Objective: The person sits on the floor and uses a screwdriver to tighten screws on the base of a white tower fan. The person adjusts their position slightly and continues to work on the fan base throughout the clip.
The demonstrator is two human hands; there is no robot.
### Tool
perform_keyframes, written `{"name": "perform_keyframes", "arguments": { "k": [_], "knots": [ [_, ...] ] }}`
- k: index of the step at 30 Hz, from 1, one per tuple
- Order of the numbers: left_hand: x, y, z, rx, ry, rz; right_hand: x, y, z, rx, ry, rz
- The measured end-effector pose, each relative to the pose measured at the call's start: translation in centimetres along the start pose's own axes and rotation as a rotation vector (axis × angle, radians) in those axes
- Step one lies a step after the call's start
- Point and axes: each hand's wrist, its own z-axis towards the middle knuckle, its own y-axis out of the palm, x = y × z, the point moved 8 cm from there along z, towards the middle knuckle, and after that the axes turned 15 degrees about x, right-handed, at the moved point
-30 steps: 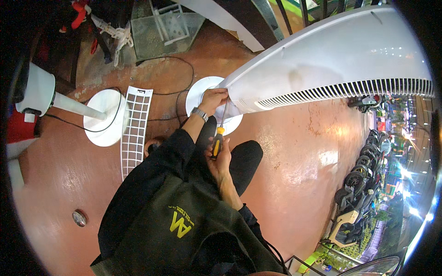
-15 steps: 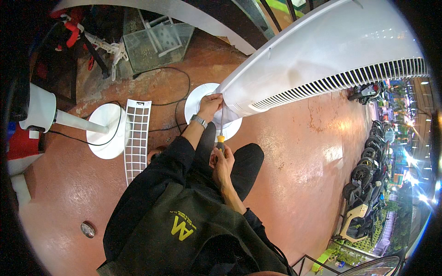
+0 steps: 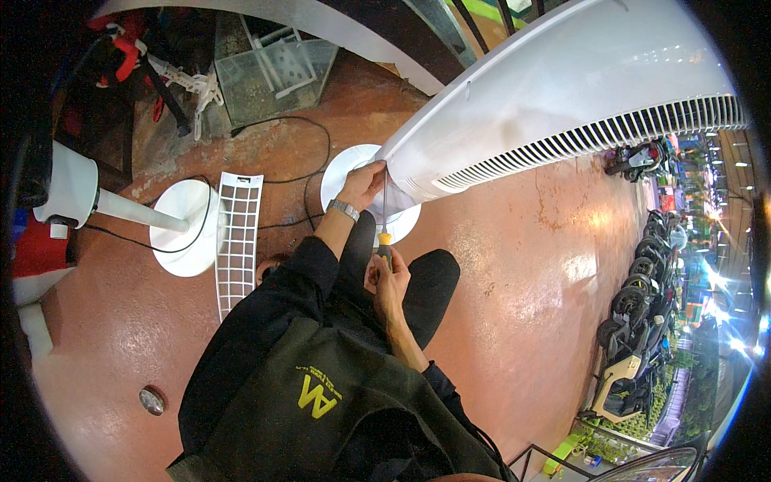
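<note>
A screwdriver (image 3: 385, 239) with a yellow and dark handle is gripped in my right hand (image 3: 392, 283), close to my knees. Its long shaft points away from me, toward the lower end of a tall white slotted tower housing (image 3: 530, 96). My left hand (image 3: 361, 188), with a metal watch on the wrist, is closed at that end, fingertips beside the screwdriver's tip. What those fingers pinch is too small to make out. The housing leans up to the far right above a round white base (image 3: 336, 173). The tip's contact point is hidden.
On the left are a white grid panel (image 3: 238, 241) and a white stand with a round foot (image 3: 181, 261). Black cable (image 3: 328, 140) lies on the reddish floor. A glass-sided box (image 3: 241, 88) stands farther back. Parked motorcycles (image 3: 634, 297) line the right side.
Both hands and the screwdriver keep nearly the same place. My left hand and wrist have shifted very slightly; the housing looks unmoved apart from a small drift of the view.
</note>
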Motion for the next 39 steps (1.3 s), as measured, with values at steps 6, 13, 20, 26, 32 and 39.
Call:
{"name": "perform_keyframes", "arguments": {
  "k": [6, 13, 20, 26, 32, 39],
  "knots": [
    [0.2, 0.3, -0.4, 0.020, -0.004, 0.001, 0.4, 0.1, 0.1, -0.019, 0.024, 0.063],
    [-0.7, -0.4, 1.0, 0.041, -0.082, -0.058, 0.8, 0.0, 0.0, -0.019, 0.047, 0.107],
    [-1.2, -1.1, 2.4, 0.076, -0.243, -0.136, 0.9, 0.1, 0.0, -0.023, 0.056, 0.064],
    [-0.9, -1.2, 2.1, 0.048, -0.289, -0.122, 1.0, 0.0, -0.1, -0.026, 0.066, 0.088],
    [-1.5, -0.8, 2.1, 0.039, -0.315, -0.150, 0.6, 0.1, 0.0, 0.003, 0.082, 0.061],
    [-1.6, -0.7, 1.7, 0.026, -0.340, -0.209, 1.2, 1.1, -0.9, -0.213, 0.355, 0.321]
  ]
}}
